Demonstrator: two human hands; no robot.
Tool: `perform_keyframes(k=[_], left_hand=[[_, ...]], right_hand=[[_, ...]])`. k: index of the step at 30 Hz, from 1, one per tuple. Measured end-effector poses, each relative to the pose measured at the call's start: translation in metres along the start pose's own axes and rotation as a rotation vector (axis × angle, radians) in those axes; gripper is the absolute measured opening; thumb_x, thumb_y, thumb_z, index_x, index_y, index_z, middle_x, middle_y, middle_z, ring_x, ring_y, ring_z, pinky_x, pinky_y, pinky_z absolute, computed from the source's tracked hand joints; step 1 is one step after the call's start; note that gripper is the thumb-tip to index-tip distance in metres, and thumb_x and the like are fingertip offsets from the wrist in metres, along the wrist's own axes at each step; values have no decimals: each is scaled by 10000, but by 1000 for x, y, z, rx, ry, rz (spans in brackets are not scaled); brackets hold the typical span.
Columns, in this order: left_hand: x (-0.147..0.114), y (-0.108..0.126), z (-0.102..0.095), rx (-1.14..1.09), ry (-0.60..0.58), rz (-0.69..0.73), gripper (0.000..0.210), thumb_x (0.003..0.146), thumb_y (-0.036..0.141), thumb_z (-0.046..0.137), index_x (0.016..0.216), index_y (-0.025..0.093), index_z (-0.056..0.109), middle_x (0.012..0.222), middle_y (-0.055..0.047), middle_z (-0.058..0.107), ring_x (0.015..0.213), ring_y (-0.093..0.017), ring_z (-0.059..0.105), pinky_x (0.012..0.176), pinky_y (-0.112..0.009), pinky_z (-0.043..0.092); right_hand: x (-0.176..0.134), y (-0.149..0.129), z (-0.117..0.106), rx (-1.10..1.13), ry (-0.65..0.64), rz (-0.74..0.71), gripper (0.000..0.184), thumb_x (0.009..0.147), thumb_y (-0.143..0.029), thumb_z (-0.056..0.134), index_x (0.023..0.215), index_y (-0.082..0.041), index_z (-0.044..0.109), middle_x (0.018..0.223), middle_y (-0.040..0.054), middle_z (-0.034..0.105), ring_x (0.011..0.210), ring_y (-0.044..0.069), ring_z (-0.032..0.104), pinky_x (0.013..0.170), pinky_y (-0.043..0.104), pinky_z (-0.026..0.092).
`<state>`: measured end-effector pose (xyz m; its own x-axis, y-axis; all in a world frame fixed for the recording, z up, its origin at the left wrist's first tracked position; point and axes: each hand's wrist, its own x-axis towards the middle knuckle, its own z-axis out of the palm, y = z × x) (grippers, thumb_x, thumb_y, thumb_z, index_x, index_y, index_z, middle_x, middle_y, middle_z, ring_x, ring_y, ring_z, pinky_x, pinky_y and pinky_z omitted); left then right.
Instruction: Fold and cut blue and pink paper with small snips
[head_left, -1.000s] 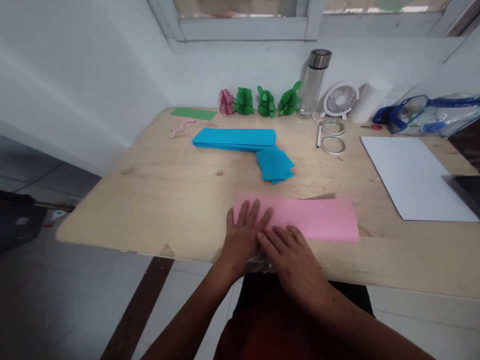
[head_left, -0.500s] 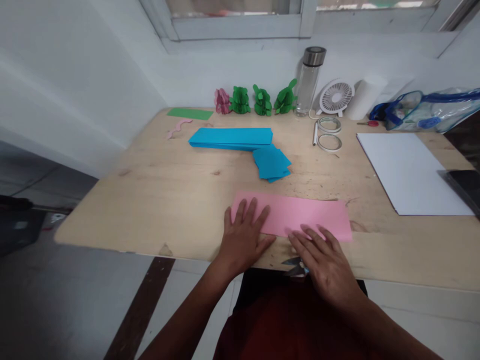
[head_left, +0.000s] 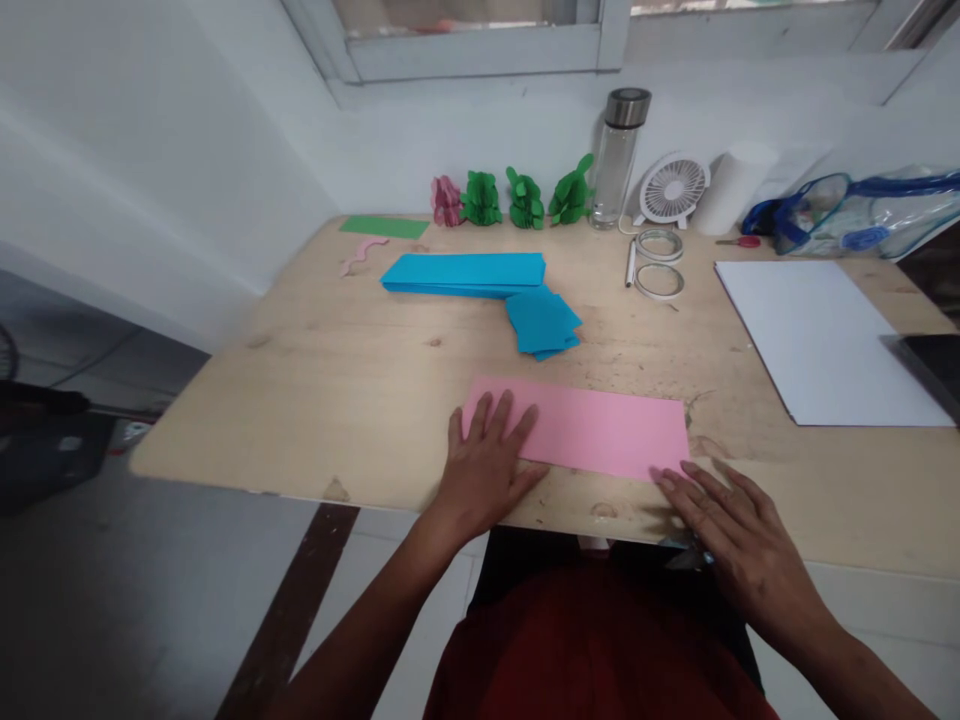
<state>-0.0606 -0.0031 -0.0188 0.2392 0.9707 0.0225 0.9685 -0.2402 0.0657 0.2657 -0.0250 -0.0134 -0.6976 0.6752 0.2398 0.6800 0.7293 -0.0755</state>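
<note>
A pink paper strip (head_left: 592, 428) lies flat near the table's front edge. My left hand (head_left: 484, 465) rests on its left end, fingers spread and pressing it down, nothing in the grasp. At the strip's lower right corner, my right hand (head_left: 739, 535) touches the paper with stretched fingertips. Scissors (head_left: 686, 558) stick out under that palm, blades pointing left; their handles are hidden by the hand. Beyond the strip lie a folded stack of blue paper strips (head_left: 465, 272) and several blue paper squares (head_left: 544, 322).
Along the wall stand green paper shapes (head_left: 526, 200), a pink one (head_left: 447, 202), a glass bottle (head_left: 615, 165) and a small fan (head_left: 675, 190). Tape rolls (head_left: 660, 282) and a pen (head_left: 630, 265) lie in front. White paper sheets (head_left: 832, 350) and a dark phone (head_left: 934, 365) are at right.
My right hand, with the scissors, has slid right along the strip's lower edge to its right corner. The left hand stays on the left end.
</note>
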Motion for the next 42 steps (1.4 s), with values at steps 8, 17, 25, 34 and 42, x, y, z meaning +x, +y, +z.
perform_keyframes(k=[8,17,25,34,42], left_hand=[[0,-1,1,1,-16,-4,631,900,558,369,1457,285,253,1526,-111,253,1396,-351,192,1078,-598,160],[0,0,3,12,4,3,624,900,542,382,1451,270,275,1514,-119,279,1389,-356,213,1080,-609,143],[-6,9,2,8,137,96,604,901,520,397,1437,252,313,1500,-108,315,1396,-343,199,1098,-610,52],[-21,54,5,-32,119,395,572,923,550,309,1412,257,350,1511,-12,310,1403,-296,197,1125,-583,5],[-46,8,3,72,128,183,615,905,574,354,1407,219,357,1487,-35,355,1384,-308,253,1122,-591,94]], right_hand=[[-6,5,0,-1,-11,-19,632,867,-71,337,1480,-179,229,1389,73,506,1298,262,426,1034,510,300],[17,-19,-10,-9,67,16,695,834,-33,375,1487,-186,194,1396,86,495,1329,272,379,1047,540,267],[27,-29,12,11,-9,-53,572,890,-73,322,1459,-95,267,1434,98,446,1350,253,341,1076,498,274],[22,-25,19,-12,11,-62,595,870,-43,345,1458,-98,276,1435,102,443,1355,244,335,1070,461,291],[22,-24,19,5,28,-55,601,878,-44,332,1469,-108,244,1435,83,446,1351,244,340,1058,457,294]])
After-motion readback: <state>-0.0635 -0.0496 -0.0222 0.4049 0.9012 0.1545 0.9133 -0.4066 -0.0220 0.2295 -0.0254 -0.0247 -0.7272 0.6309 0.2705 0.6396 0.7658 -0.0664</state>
